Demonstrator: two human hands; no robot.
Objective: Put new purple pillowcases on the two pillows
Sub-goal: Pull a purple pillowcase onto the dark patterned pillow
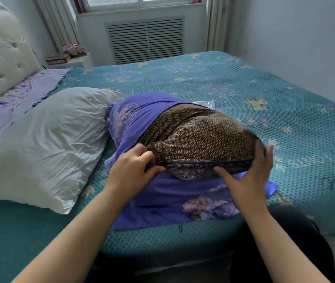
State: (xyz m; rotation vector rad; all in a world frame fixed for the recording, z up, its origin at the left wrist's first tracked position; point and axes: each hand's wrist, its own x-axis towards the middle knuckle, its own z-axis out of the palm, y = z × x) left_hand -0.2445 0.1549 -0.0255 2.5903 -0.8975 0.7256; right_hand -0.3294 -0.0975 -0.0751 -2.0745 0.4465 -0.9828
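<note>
A person is working a soft purple floral pillowcase [134, 119] over a plump brown honeycomb-patterned pillow [199, 135] on a teal quilted bed [244, 82]. The left hand [132, 170] is pinching the case's open edge, its grip clamped on the cloth beside the pillow's dark zip seam. The right hand [250, 172] is cupping the pillow's near corner, fingers curled round it. Left of both hands, a crumpled white pillow [46, 144] is lying bare. The limp, light fabric will probably slide best when held at the hem corners.
</note>
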